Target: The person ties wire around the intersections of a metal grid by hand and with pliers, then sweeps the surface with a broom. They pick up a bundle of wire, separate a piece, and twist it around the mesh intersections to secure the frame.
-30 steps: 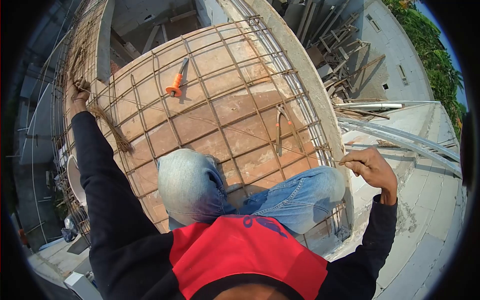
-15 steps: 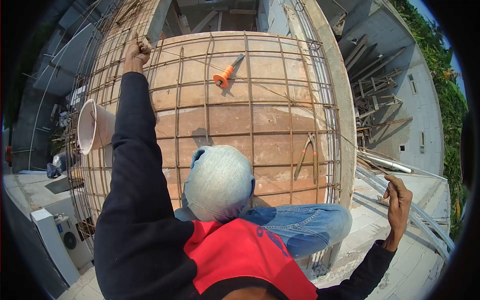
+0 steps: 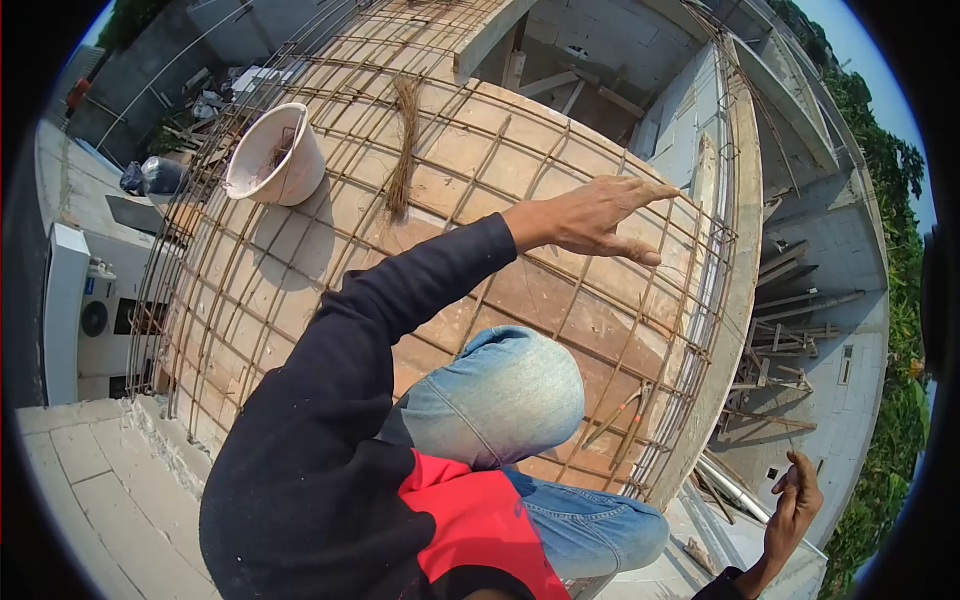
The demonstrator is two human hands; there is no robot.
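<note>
My left hand [image 3: 598,217] reaches over the steel rebar mesh [image 3: 487,178] with its fingers stretched out and thumb apart; it is open and holds nothing I can see. My right hand [image 3: 793,512] is raised at the lower right, fingers curled toward the thumb; whatever they may pinch is too small to make out. A pair of nippers [image 3: 630,428] with orange handles lies on the mesh beyond my knee [image 3: 520,390]. Farther left, a bundle of thin tie wire [image 3: 403,150] rests across the bars. The orange-guarded chisel seen earlier does not show now.
A white bucket [image 3: 305,172] with wire inside stands on the mesh at the left. Brown boards [image 3: 572,292] lie under the bars. A concrete edge [image 3: 738,335] runs along the right, with a drop and stacked timber [image 3: 790,335] beyond. An opening lies at the far end.
My view has turned, shifting the scene. My left hand has left the mesh's far left, opened and swung right. The wire bundle has come into view. My right hand stays curled at the right.
</note>
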